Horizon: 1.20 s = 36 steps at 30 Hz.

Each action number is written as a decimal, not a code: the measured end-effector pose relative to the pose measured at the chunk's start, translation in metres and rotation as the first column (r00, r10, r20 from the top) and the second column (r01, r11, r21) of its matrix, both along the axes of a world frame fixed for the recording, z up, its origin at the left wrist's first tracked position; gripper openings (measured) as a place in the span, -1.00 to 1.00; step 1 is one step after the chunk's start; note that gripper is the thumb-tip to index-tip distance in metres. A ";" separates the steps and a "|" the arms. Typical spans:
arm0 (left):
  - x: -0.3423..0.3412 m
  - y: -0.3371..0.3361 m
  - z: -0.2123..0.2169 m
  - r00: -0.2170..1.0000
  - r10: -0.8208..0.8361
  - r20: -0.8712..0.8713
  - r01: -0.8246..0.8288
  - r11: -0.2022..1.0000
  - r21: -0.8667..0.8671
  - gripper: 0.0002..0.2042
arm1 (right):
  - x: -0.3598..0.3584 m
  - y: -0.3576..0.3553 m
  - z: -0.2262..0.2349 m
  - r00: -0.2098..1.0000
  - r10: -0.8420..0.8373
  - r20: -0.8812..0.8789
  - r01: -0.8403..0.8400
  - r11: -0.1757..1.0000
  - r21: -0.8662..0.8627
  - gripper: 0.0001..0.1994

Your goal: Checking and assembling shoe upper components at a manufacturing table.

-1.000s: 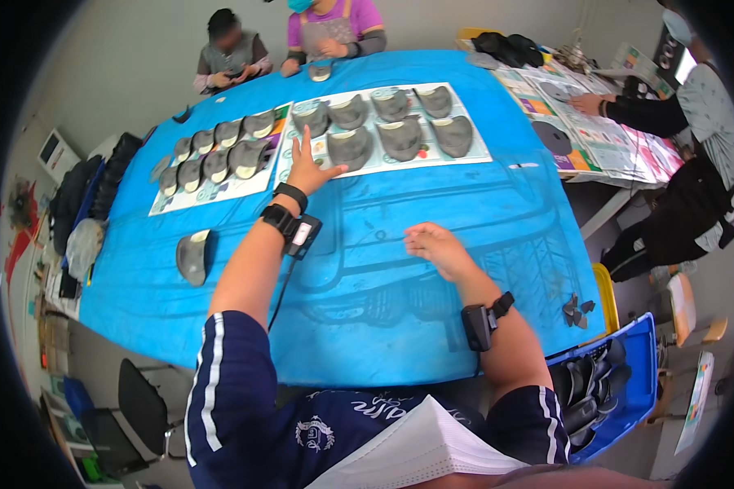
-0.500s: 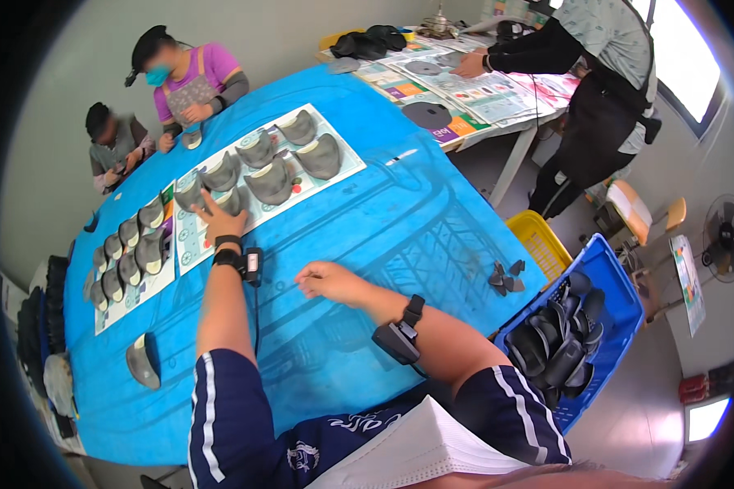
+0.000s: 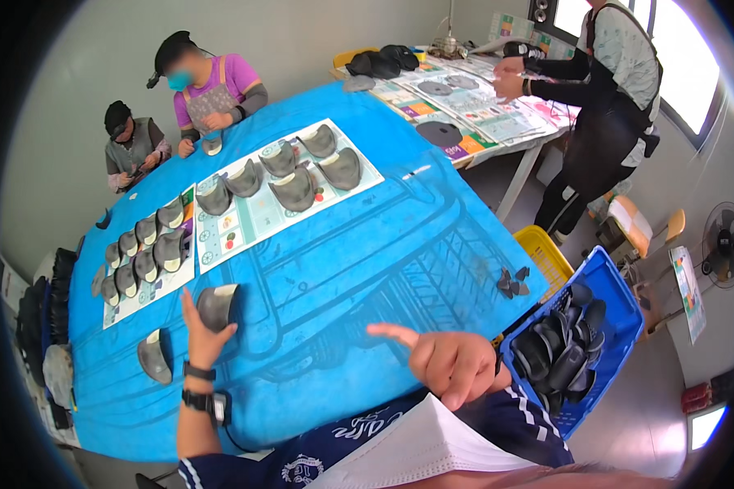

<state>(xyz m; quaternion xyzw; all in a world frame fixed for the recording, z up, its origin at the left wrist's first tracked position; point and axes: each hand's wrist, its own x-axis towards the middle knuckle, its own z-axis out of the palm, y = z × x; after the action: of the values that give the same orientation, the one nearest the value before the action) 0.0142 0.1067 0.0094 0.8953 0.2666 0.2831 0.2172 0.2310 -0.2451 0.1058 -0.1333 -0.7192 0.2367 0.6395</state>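
My left hand [image 3: 206, 336] grips a curved dark grey piece like a shoe upper [image 3: 218, 305], with the thumb on its near right edge and the fingers along its left side. The piece is on or just above the blue table cover. A similar piece [image 3: 154, 356] with a cream edge lies left of that hand. My right hand [image 3: 455, 364] is raised close to my body, empty, its index finger stretched out to the left and the other fingers loosely bent. Farther off, more such pieces [image 3: 292, 189] stand in rows on a printed sheet [image 3: 257, 226].
A second sheet [image 3: 177, 277] with several pieces lies at the left. Dark scraps [image 3: 512, 282] sit near the right edge. Beside the table stand a blue crate [image 3: 628, 281] of black pieces and a yellow basket [image 3: 546, 249]. Two people work across the table, another at a paper-covered table [image 3: 489, 122].
My left hand has come back from the far sheet, bringing one grey piece toward me. My right hand has moved right and nearer to my body. The standing person's hands have lifted.
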 end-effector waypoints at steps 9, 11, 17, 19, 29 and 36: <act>-0.077 -0.035 -0.017 0.991 0.125 0.053 -0.122 0.991 -0.056 0.15 | -0.023 0.010 -0.024 0.999 0.030 0.014 -0.028 0.989 -0.143 -0.80; -0.083 -0.036 -0.021 0.990 0.119 0.077 -0.116 0.992 -0.041 0.15 | -0.024 0.005 -0.022 0.994 -0.110 -0.006 0.103 0.949 -0.297 -0.80; -0.090 -0.049 -0.023 0.984 0.170 0.056 -0.169 0.986 -0.006 0.14 | -0.038 -0.017 -0.011 0.994 -0.066 -0.086 0.026 0.914 -0.404 -0.78; -0.101 -0.055 -0.022 0.981 0.171 0.089 -0.173 0.985 0.016 0.13 | -0.051 -0.006 -0.014 0.957 0.238 0.165 -0.205 0.959 -0.195 -0.79; -0.165 -0.084 -0.016 0.918 0.286 0.274 -0.192 0.927 -0.322 0.08 | -0.049 0.030 -0.033 0.393 -0.645 0.655 0.832 0.553 0.045 -0.85; -0.269 -0.050 -0.030 0.706 0.585 0.399 -0.534 0.810 -0.244 0.01 | -0.012 0.060 -0.052 -0.119 -0.694 0.710 0.946 0.138 0.293 -0.82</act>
<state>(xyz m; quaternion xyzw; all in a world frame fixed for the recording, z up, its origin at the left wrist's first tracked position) -0.2547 0.0568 -0.0205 0.6662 0.4821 0.5222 0.2261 0.2186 -0.1847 0.0534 -0.7394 -0.5914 -0.1914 0.2588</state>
